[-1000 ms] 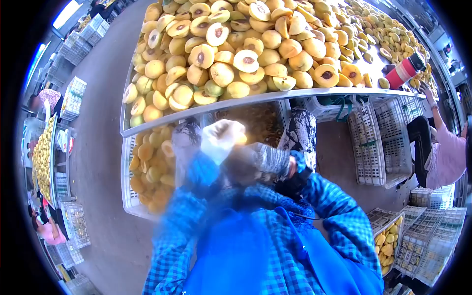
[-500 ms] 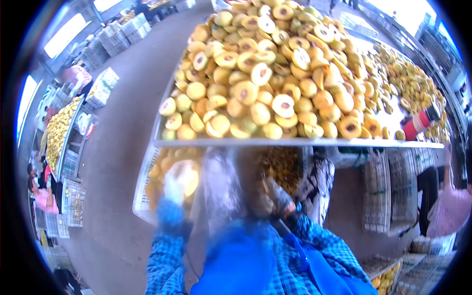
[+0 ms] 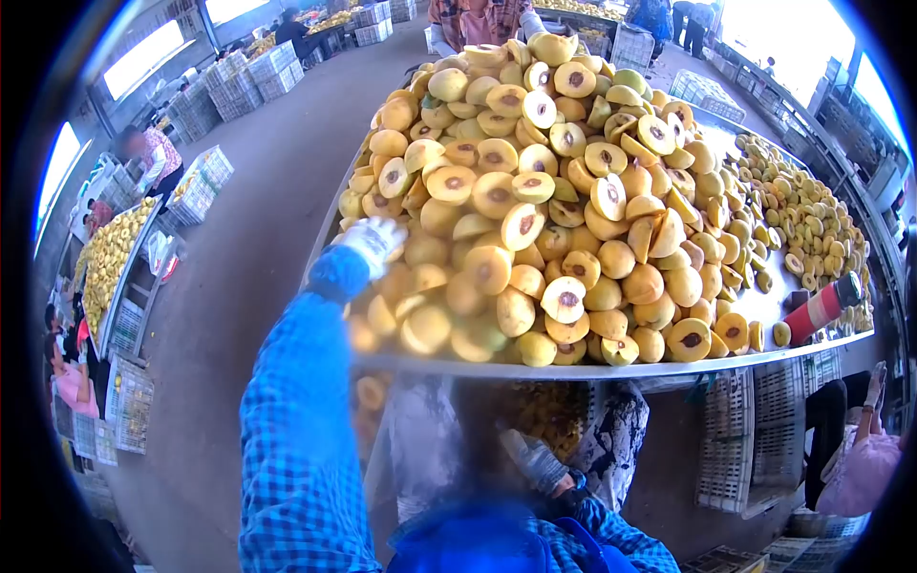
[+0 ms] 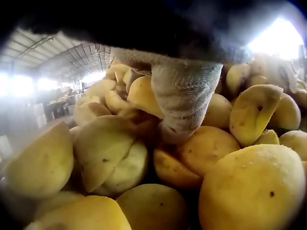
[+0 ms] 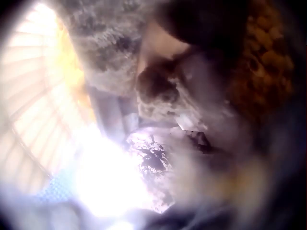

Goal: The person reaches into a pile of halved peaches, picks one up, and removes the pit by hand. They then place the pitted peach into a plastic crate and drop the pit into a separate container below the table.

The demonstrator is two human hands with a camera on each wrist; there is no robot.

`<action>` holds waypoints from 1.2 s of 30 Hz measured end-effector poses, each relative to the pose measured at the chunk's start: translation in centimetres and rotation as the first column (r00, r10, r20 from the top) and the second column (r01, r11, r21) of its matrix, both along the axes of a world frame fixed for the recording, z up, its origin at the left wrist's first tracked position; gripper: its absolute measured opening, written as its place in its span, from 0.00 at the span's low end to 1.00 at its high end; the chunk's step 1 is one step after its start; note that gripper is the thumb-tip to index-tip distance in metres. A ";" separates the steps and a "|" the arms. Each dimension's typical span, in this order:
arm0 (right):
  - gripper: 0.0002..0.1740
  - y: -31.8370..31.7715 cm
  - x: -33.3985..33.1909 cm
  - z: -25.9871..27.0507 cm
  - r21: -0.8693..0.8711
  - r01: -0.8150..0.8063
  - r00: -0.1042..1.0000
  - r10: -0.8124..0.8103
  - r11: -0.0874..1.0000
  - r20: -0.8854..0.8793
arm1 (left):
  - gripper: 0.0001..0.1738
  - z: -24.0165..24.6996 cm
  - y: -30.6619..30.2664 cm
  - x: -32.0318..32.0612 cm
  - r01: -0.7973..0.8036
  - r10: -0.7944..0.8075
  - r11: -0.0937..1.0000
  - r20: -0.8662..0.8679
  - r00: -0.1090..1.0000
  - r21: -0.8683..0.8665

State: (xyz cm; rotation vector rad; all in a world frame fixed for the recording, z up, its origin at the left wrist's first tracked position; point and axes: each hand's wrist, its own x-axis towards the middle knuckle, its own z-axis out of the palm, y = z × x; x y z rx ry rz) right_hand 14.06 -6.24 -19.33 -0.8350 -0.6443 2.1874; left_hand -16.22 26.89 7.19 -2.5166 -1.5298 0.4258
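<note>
My left hand (image 3: 374, 244), in a white knit glove, reaches to the left side of a heap of halved yellow peaches (image 3: 521, 227). In the left wrist view a gloved finger (image 4: 184, 98) points down among the peach halves (image 4: 254, 187), its tip touching fruit. No peach is lifted in that hand. My right hand (image 3: 535, 460), in a grey glove, stays low over my lap, below the table edge. Its fingers are curled round a small tool with a shiny tip (image 5: 189, 125), mostly hidden and blurred in the right wrist view.
The metal table's front rim (image 3: 611, 371) runs before me. A red flask (image 3: 823, 307) lies at its right. Under the table, a container of brownish-yellow pieces (image 3: 549, 411) sits between my knees. Stacked white crates (image 3: 728, 439) stand to the right. Another person (image 3: 478, 24) is across the table.
My left hand has gone from beside the right hand, down over the crate at the left, then up and forward to the peach heap. The right hand stays low. The head view has tilted up.
</note>
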 end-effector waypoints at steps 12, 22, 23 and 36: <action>0.14 4.1 -4.4 22.1 0.846 -0.156 0.696 -0.551 0.510 0.460 | 0.31 -4.5 -21.3 7.1 0.449 0.604 0.761 0.260 -0.753 -0.468; 0.18 3.1 -4.3 21.1 0.818 -0.172 0.597 -0.603 0.549 0.529 | 0.29 -5.6 -25.2 12.2 0.425 0.604 0.785 0.406 -0.686 -0.451; 0.19 3.1 -4.4 21.1 0.826 -0.151 0.606 -0.609 0.544 0.512 | 0.28 -5.3 -25.7 12.6 0.398 0.587 0.800 0.444 -0.677 -0.449; 0.17 1.4 -2.7 19.7 0.923 -0.251 0.664 -0.642 0.291 0.383 | 0.25 -4.2 -26.7 14.3 0.252 0.626 0.766 0.596 -0.503 -0.592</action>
